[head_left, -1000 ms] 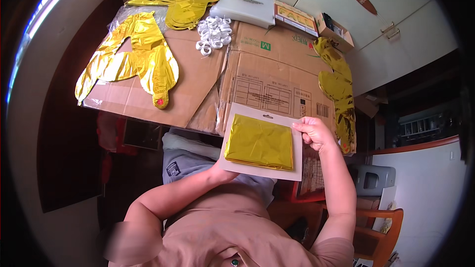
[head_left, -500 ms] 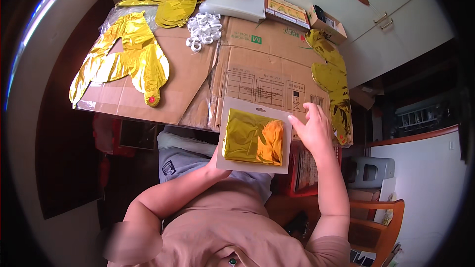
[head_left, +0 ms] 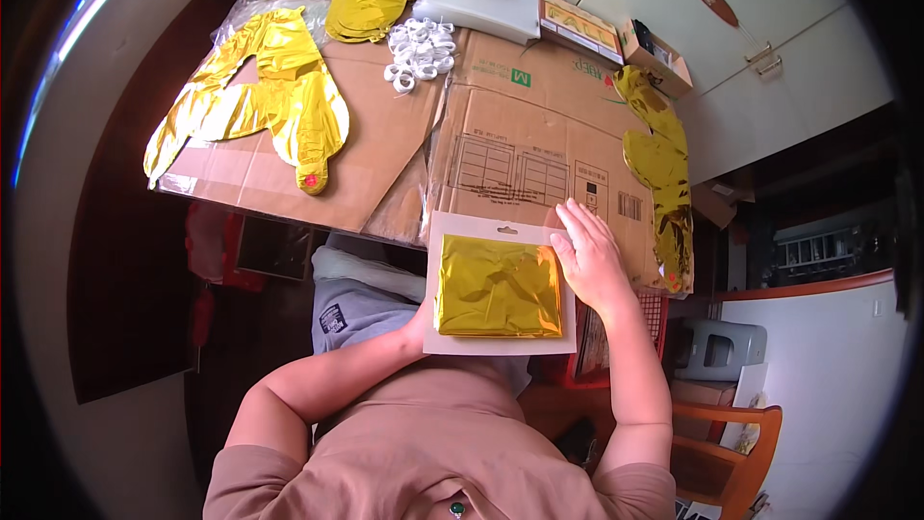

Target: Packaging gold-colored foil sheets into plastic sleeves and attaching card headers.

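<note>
My left hand [head_left: 418,329] grips a white hanging card [head_left: 499,347] by its left side, in front of my torso and just off the table's near edge. Most of its fingers are hidden behind the card. A folded gold foil balloon [head_left: 499,287] lies flat on the card, with an orange sheen along its right edge. At the card's right side is my right hand [head_left: 589,258], open, its fingers stretched out and its thumb by the foil's edge. Nothing shows in its grasp.
Cardboard [head_left: 385,197] covers the table. On it lie a flat gold foil balloon [head_left: 289,101], stacked gold foil [head_left: 361,5], white ribbon rolls [head_left: 421,50] and more foil [head_left: 664,169] at right. Behind stand a translucent container [head_left: 478,5] and small boxes [head_left: 579,29]. A wooden chair [head_left: 760,453] is at lower right.
My right hand has come in to the card's right edge, its fingers straightening. The folded foil's orange patch has given way to mostly even gold. My left hand keeps its grip.
</note>
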Demonstrator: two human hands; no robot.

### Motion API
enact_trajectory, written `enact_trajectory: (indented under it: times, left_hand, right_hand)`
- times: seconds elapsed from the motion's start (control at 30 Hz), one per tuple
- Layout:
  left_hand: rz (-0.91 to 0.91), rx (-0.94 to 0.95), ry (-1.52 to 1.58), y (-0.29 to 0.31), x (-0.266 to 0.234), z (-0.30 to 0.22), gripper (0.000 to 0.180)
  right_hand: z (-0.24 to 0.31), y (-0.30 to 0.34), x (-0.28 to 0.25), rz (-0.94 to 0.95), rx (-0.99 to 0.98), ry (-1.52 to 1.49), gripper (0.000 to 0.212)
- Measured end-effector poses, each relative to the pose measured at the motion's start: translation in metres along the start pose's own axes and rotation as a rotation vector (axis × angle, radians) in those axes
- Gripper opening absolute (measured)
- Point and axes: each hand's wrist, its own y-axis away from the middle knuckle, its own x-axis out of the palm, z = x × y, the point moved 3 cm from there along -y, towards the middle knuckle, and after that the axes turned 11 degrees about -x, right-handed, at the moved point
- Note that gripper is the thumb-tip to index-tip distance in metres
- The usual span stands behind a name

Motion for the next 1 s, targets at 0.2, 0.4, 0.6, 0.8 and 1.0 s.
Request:
enact_trajectory:
  times: [0.2, 0.4, 0.6, 0.8, 1.0]
  left_hand:
    - [-0.118, 0.251, -0.402, -0.004, -0.015, 0.001, 0.035]
    - [-0.245, 0.426, -0.761, -0.009, -0.018, -0.002, 0.035]
    - [-0.303, 0.523, -0.923, -0.007, -0.024, -0.002, 0.034]
    - [-0.313, 0.533, -1.030, -0.006, -0.028, -0.003, 0.033]
    - [-0.330, 0.572, -1.102, -0.007, -0.027, -0.001, 0.032]
  right_hand:
    - [0.008, 0.003, 0.002, -0.007, -0.051, 0.065, 0.047]
    - [0.022, 0.010, -0.012, -0.045, -0.108, 0.128, 0.060]
    - [0.126, 0.026, -0.034, 0.100, -0.336, 0.067, 0.087]
    - [0.133, 0.042, 0.016, -0.067, -0.360, 0.271, 0.061]
    - [0.138, 0.038, 0.017, -0.121, -0.362, 0.283, 0.041]
